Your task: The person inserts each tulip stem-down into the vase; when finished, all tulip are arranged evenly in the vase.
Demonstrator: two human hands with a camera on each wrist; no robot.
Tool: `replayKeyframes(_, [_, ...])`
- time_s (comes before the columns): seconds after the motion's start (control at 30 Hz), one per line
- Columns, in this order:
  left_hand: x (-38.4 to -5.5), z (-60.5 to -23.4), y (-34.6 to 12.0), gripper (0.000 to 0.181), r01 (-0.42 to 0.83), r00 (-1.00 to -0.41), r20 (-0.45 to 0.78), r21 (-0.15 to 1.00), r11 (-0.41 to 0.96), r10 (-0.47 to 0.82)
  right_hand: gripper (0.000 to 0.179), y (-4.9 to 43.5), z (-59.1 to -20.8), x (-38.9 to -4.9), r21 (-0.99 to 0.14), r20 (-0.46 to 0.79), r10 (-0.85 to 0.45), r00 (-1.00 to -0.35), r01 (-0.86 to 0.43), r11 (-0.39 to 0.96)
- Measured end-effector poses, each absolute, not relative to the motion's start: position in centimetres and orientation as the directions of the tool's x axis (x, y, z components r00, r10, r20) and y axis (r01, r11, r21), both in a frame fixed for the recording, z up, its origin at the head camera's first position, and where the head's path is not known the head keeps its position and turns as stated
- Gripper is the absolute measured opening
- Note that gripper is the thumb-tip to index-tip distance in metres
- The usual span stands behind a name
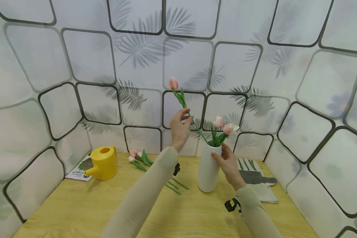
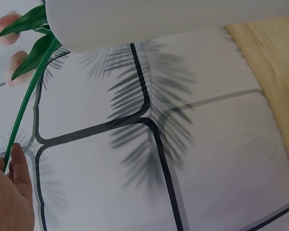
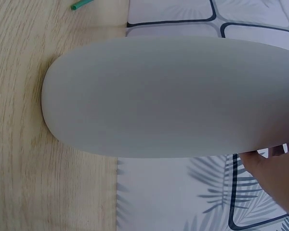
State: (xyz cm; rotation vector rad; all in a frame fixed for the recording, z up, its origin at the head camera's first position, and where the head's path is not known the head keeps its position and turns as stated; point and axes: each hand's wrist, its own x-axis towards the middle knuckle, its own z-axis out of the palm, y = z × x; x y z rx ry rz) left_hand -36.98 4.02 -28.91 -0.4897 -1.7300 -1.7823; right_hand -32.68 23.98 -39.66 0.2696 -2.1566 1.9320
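Left hand (image 1: 180, 129) pinches a tulip (image 1: 180, 98) by its stem, lower end at the mouth of the white vase (image 1: 207, 172); right hand (image 1: 229, 165) grips the vase near the rim. Treat the stem as probably light and bendable: hold below the leaves. The vase, on the bench (image 1: 77, 208), is likely smooth and brittle.

We've got a smooth, matt vase (image 1: 207, 170) here, and we're seeing fine wood grain across the table (image 1: 86, 205)! Over we go to a smooth, plastic-looking watering can (image 1: 104, 165), a soft-looking cloth (image 1: 253, 177), matt fabric sleeves (image 1: 147, 191), and smooth tulip leaves (image 2: 34, 58).
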Motion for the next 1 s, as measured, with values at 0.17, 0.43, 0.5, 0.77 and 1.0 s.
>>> replayKeyframes(0.17, [-36.7,-29.8,5.0,0.022,0.624,-0.773,0.627,0.779,0.067,-0.097,0.073,24.1,-39.9,-32.6,-0.950,0.292,0.019,-0.956,-0.288,0.118])
replayKeyframes(0.43, [-36.0,-30.9,6.4,0.029,0.645,-0.752,0.659,0.741,0.186,-0.019,0.072,24.1,-40.1,-32.6,-0.945,0.310,0.024,-0.950,-0.306,0.113])
replayKeyframes(0.5, [-36.0,-31.2,6.9,0.028,0.647,-0.752,0.659,0.738,0.192,0.002,0.072,24.2,-40.1,-32.6,-0.947,0.306,0.033,-0.951,-0.301,0.117])
replayKeyframes(0.77, [-35.8,-32.5,8.3,0.027,0.605,-0.789,0.610,0.755,0.252,0.066,0.072,24.2,-39.9,-32.6,-0.945,0.312,0.032,-0.950,-0.306,0.115])
replayKeyframes(1.0, [-35.9,-33.3,8.9,0.030,0.631,-0.773,0.622,0.730,0.263,0.129,0.071,24.2,-39.8,-32.7,-0.943,0.318,0.026,-0.948,-0.314,0.107])
